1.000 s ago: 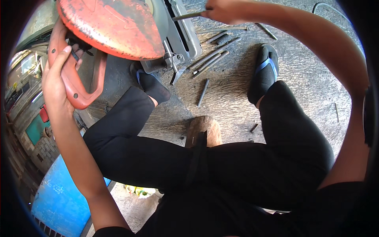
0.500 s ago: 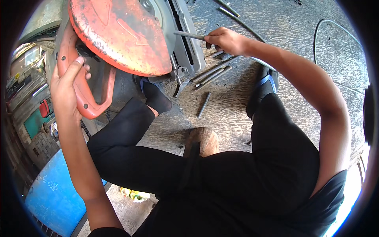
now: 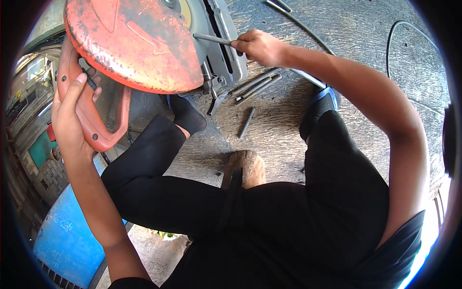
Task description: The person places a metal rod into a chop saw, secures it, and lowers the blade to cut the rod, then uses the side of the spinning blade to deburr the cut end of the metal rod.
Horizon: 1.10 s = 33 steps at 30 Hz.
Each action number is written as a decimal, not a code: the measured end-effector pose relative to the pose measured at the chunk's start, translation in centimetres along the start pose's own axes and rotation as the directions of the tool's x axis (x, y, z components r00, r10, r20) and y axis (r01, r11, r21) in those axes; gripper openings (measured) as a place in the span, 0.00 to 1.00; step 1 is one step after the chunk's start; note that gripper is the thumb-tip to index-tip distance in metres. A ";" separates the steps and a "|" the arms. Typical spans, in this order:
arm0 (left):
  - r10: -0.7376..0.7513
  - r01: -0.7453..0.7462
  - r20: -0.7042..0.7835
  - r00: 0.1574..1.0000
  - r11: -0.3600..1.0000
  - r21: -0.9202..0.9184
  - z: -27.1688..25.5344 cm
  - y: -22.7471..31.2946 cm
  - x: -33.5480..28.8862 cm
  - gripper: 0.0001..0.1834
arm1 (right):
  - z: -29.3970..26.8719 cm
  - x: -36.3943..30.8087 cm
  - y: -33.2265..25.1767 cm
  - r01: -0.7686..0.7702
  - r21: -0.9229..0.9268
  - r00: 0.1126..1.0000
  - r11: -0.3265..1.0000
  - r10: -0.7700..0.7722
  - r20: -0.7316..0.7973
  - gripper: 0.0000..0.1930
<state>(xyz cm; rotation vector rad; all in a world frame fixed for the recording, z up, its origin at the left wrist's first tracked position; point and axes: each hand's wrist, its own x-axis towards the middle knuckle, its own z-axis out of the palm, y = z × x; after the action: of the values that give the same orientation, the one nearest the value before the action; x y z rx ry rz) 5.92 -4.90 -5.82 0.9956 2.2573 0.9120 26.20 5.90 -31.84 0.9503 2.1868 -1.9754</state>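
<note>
At the upper left stands a chop saw with a worn, reddish-orange blade guard (image 3: 134, 53) over a grey base (image 3: 236, 60). My left hand (image 3: 71, 113) is wrapped round its D-shaped handle (image 3: 98, 132), fingers passing through the loop near a dark trigger. Between the thumb and fingers of my right hand (image 3: 262, 47) is a short grey metal rod (image 3: 211, 39). It points left across the saw's base, with its far end beside the guard's right edge. Whether that end touches the disc, I cannot tell.
Several cut metal pieces (image 3: 257, 89) lie on the worn board between my feet, with one short piece (image 3: 247, 123) nearer me. A wooden block (image 3: 252, 169) is between my legs. A black cable (image 3: 389, 45) curves at the right; a blue drum (image 3: 70, 241) stands lower left.
The saw's guard and handle have shifted left and slightly down with my left hand. My right hand has moved left, bringing the rod's end close to the guard's edge.
</note>
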 end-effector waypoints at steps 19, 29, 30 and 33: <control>-0.030 0.034 -0.054 0.998 0.996 0.079 0.6 -0.1 -0.3 0.31 | 0.9 -0.6 0.0 -0.037 -0.068 0.993 0.997 0.028 -0.118 0.20; -0.049 0.053 -0.072 0.996 0.996 0.067 0.6 0.0 -0.5 0.31 | 1.7 -0.8 -0.1 0.092 -0.165 0.960 0.982 -0.132 -0.247 0.16; -0.049 0.053 -0.072 0.996 0.996 0.068 0.5 0.0 -0.5 0.31 | 1.8 -0.8 -0.1 0.102 -0.185 0.957 0.977 -0.147 -0.250 0.14; -0.059 0.065 -0.072 0.996 0.995 0.077 0.5 0.1 -0.4 0.31 | 1.9 -0.9 -0.3 0.084 -0.170 0.962 0.982 -0.124 -0.243 0.14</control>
<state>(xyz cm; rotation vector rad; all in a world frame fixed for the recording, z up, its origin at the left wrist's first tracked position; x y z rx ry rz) 6.52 -5.03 -5.98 0.9357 2.3854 0.8488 26.16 3.81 -31.56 1.1410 2.5341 -1.7708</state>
